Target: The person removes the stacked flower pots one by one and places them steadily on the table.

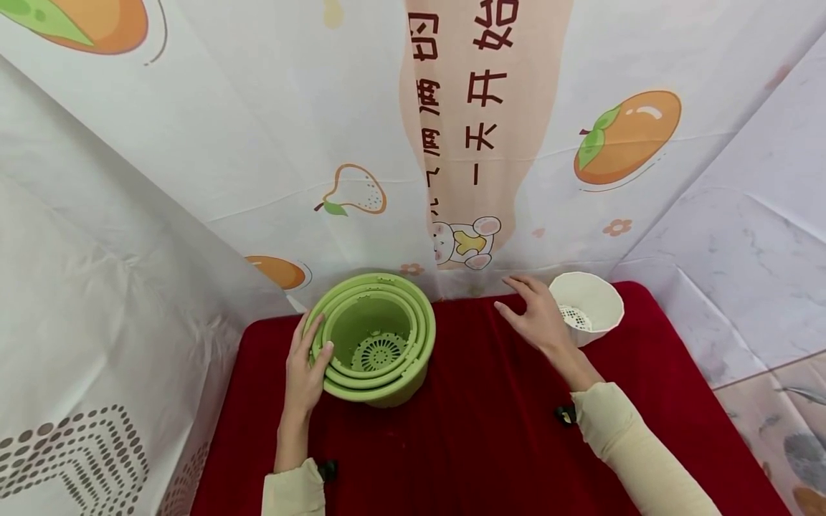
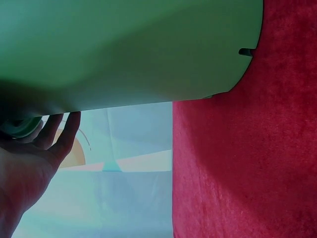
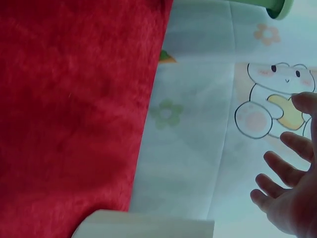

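Observation:
A stack of nested green plastic flowerpots (image 1: 400, 390), with slotted drainage holes showing in the innermost base, is on the left of the red-covered table. My left hand (image 1: 306, 373) grips the stack's left rim, thumb over the edge and fingers along the outside. In the left wrist view, the green pot wall (image 2: 148, 54) fills the upper part, with the left hand (image 2: 29, 163) at its lower left. My right hand (image 1: 538, 315) is in the air with fingers spread, holding nothing. Just right of it is a white flowerpot (image 1: 596, 304) with a perforated base.
Red cloth (image 1: 477, 416) covers the table. A white printed curtain (image 1: 277, 143) hangs behind the back edge, and more sheeting (image 1: 729, 287) hangs at the right. Small black objects (image 1: 566, 416) show by both sleeve cuffs.

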A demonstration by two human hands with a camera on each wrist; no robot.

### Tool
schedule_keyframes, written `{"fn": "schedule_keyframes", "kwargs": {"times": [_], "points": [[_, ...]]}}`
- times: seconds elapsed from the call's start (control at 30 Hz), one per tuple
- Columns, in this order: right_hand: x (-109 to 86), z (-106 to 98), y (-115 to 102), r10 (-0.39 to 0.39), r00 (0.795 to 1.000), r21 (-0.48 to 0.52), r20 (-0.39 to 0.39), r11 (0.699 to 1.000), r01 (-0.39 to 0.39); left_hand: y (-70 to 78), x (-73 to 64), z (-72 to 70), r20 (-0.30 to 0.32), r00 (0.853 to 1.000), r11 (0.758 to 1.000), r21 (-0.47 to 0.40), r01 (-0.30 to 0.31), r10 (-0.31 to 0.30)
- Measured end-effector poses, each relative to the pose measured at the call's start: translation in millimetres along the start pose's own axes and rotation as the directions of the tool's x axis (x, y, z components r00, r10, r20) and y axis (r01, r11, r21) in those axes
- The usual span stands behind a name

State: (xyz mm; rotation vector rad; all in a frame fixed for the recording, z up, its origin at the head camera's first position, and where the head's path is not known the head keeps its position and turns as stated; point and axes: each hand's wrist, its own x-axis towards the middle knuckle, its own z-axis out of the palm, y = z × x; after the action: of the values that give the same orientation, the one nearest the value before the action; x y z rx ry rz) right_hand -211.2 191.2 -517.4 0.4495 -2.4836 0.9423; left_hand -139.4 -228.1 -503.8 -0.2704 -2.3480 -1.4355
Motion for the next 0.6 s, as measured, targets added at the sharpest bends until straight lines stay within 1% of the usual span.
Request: {"fn": "schedule_keyframes", "kwargs": {"times": [0.1, 0.23, 0.3, 0.53, 0.6], "points": [[1.5, 3.0, -6.2, 0.011, 1.000, 0.006, 0.024, 1.000, -0.011, -19.7, -0.5, 1.7, -0.003, 1.000, 1.000, -0.002, 0.001, -0.001], [1.4, 6.1, -11.5, -0.001, 0.999, 0.007, 0.043, 1.000, 0.001, -18.4, 0.7, 3.0, -0.003, 1.000, 1.000, 0.003, 0.001, -0.001], [1.4, 7.6, -12.5, -0.009, 0.999, 0.002, 0.048, 1.000, 0.009, -14.1, 1.4, 3.4, -0.007, 1.000, 1.000, -0.001, 0.002, -0.002], [1.4, 13.1, -18.7, -0.009, 0.998, 0.015, 0.065, 1.000, 0.008, 19.0, 1.6, 1.2, -0.016, 1.000, 1.000, -0.017, -0.015, 0.015], [2.3, 15.9, -22.5, -0.007, 0.997, 0.021, 0.072, 1.000, 0.006, 22.5, 1.2, 0.3, -0.018, 1.000, 1.000, -0.010, -0.015, 0.014]]}}
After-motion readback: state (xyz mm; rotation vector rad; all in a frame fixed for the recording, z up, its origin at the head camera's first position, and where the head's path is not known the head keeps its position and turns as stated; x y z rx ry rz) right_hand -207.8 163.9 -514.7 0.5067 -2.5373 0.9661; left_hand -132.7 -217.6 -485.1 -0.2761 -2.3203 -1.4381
